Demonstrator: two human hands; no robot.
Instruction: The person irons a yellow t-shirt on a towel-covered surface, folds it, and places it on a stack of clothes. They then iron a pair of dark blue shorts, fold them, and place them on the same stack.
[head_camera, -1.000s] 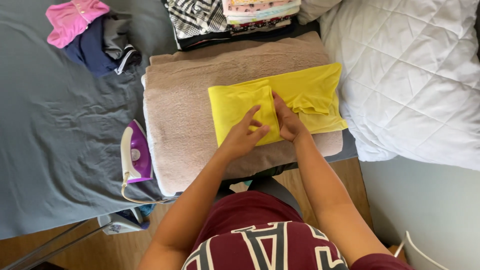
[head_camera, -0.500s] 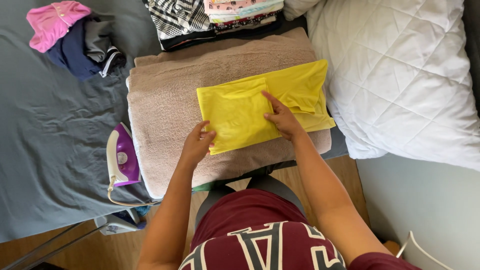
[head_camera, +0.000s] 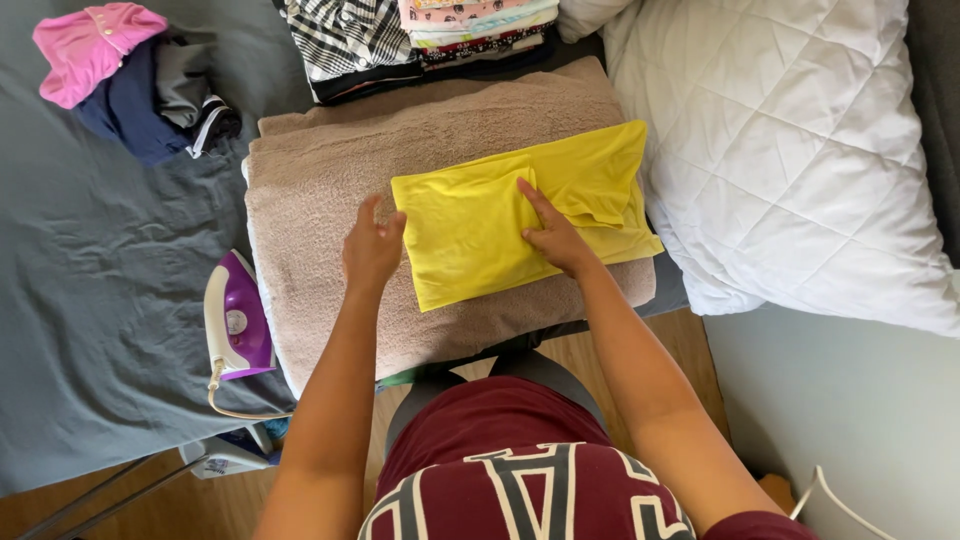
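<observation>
Wore a maroon shirt (head_camera: 520, 470), short-sleeved, with the sleeve hem showing only at the bottom right corner of the view. Carried large block lettering across the chest in dark grey, outlined in cream, seen upside down from the head camera and cut off by the lower frame edge. Showed a grey band (head_camera: 500, 375) of cloth above the maroon, curved across the waist, its kind not clear. Had both forearms bare from elbow to wrist. Bore no watch, ring or bracelet on the left hand (head_camera: 372, 250) or the right hand (head_camera: 556, 237).
</observation>
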